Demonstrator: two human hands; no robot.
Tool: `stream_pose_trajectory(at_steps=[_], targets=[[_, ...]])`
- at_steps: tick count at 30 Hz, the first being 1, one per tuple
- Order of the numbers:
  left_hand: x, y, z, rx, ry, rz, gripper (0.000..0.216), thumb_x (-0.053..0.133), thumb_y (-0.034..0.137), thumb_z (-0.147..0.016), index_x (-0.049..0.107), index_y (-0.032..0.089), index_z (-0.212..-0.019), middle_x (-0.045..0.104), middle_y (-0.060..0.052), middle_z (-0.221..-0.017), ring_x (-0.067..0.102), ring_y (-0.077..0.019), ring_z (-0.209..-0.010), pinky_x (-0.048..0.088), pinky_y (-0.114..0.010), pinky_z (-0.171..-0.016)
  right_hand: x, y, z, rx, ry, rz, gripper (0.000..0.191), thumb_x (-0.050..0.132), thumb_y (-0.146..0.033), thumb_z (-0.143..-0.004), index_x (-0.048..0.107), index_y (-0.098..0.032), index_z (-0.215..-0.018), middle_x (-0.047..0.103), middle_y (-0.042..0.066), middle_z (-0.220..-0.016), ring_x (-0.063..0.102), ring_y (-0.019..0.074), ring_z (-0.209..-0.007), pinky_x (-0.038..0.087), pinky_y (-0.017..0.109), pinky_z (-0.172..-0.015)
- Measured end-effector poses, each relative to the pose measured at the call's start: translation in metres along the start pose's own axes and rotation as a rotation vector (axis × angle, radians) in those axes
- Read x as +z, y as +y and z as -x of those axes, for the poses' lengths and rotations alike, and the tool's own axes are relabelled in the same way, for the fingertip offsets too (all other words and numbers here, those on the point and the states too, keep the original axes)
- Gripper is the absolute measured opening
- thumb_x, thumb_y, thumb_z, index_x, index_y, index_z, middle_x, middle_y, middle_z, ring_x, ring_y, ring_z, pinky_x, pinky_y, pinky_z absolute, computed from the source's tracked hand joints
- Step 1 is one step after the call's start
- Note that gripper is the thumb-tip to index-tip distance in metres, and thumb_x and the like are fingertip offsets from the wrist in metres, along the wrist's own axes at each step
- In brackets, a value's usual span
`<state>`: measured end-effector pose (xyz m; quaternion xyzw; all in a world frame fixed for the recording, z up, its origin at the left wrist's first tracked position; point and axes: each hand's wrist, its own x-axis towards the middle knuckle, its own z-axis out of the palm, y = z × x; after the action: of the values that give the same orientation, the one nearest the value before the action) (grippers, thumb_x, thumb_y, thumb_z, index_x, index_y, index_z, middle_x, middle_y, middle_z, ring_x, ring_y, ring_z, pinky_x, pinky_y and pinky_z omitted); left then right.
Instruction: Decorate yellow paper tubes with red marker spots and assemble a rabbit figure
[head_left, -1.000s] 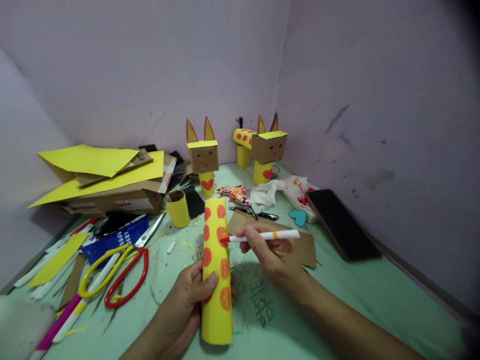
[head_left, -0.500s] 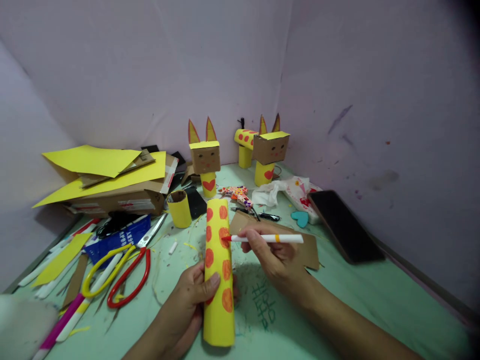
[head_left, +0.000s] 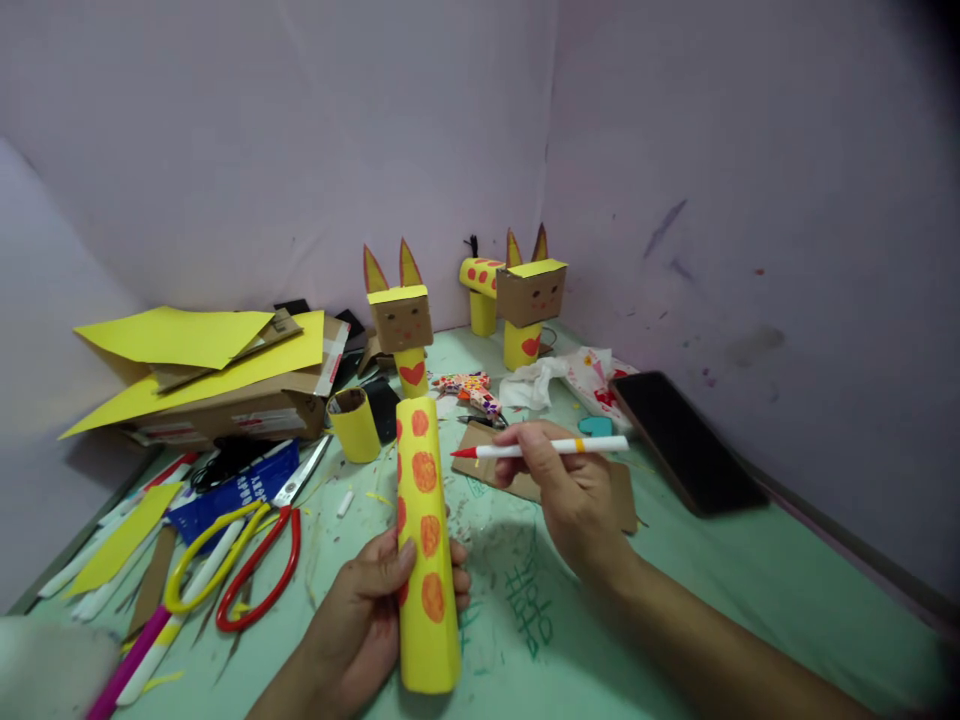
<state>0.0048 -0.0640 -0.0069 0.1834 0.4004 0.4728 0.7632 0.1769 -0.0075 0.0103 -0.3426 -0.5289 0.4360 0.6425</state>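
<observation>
My left hand (head_left: 375,590) is wrapped round a yellow paper-covered tube (head_left: 430,645), which stands up at a slight tilt. Orange-red oval spots run down the tube in rows. In my right hand (head_left: 574,500) is a white marker (head_left: 525,449) with a red tip and an orange band, held level. Its tip points left at the tube and is a little apart from it. Beyond the tube stands a cardboard animal head (head_left: 403,322) with pointed ears on a yellow neck bearing a red heart. A second animal figure (head_left: 531,297) with a spotted body stands farther back right.
Scissors (head_left: 283,520) with red and yellow handles lie at left beside markers and a blue packet (head_left: 238,490). Yellow sheets (head_left: 180,338) rest on a cardboard box behind. A short yellow tube (head_left: 355,428), a patterned glue gun (head_left: 469,388), a cardboard piece (head_left: 621,495) and a phone (head_left: 686,440) surround the hands.
The marker tip has come off the tube and moved up and right. My left hand has turned the tube, bringing the right-hand row of spots toward the middle. The view has shifted slightly.
</observation>
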Motion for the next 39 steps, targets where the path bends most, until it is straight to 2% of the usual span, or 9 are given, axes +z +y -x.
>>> stream_pose_trajectory(at_steps=[9,15,20,29,39], targets=[[-0.0016,-0.0044,-0.0016,0.024,-0.046,-0.040,0.021,0.072,0.019,-0.069,0.066,0.011,-0.088,0.074,-0.014,-0.083,0.069,-0.0234,-0.069,0.054,-0.038,-0.069,0.0001,0.0025,0.0062,-0.029,-0.135,0.163,0.024,0.049,-0.031,-0.087,0.065,-0.016,-0.078,0.059,0.001,-0.061,0.058,0.0137,-0.060,0.047,0.025,-0.057],[-0.0022,-0.0047,-0.0022,0.027,-0.022,-0.030,0.023,0.072,0.018,-0.068,0.067,0.010,-0.089,0.075,-0.015,-0.082,0.070,-0.0244,-0.068,0.054,-0.038,-0.069,0.0003,0.0022,0.0067,-0.055,-0.152,0.187,0.026,0.048,-0.029,-0.086,0.064,-0.017,-0.070,0.059,0.000,-0.057,0.057,0.0130,-0.055,0.044,0.024,-0.051],[-0.0015,-0.0053,-0.0013,0.022,-0.034,-0.040,0.022,0.073,0.018,-0.067,0.067,0.011,-0.087,0.074,-0.014,-0.081,0.069,-0.0240,-0.068,0.054,-0.037,-0.068,0.0011,0.0015,0.0077,-0.034,-0.131,0.203,0.023,0.049,-0.030,-0.085,0.065,-0.018,-0.075,0.061,0.001,-0.060,0.059,0.0145,-0.059,0.048,0.026,-0.057],[0.0003,-0.0053,-0.0013,0.021,-0.001,-0.058,0.026,0.075,0.020,-0.065,0.066,0.011,-0.087,0.073,-0.013,-0.080,0.068,-0.0232,-0.067,0.054,-0.038,-0.068,-0.0005,0.0024,0.0073,-0.073,-0.196,0.213,0.024,0.048,-0.029,-0.087,0.064,-0.018,-0.073,0.060,0.001,-0.061,0.058,0.0137,-0.058,0.045,0.025,-0.054],[-0.0007,-0.0070,-0.0019,0.036,-0.003,-0.079,0.026,0.073,0.021,-0.067,0.065,0.012,-0.090,0.073,-0.012,-0.080,0.068,-0.0229,-0.067,0.053,-0.037,-0.067,-0.0002,0.0025,0.0084,-0.087,-0.190,0.234,0.024,0.048,-0.028,-0.088,0.064,-0.017,-0.074,0.060,0.000,-0.061,0.058,0.0130,-0.059,0.045,0.024,-0.055]])
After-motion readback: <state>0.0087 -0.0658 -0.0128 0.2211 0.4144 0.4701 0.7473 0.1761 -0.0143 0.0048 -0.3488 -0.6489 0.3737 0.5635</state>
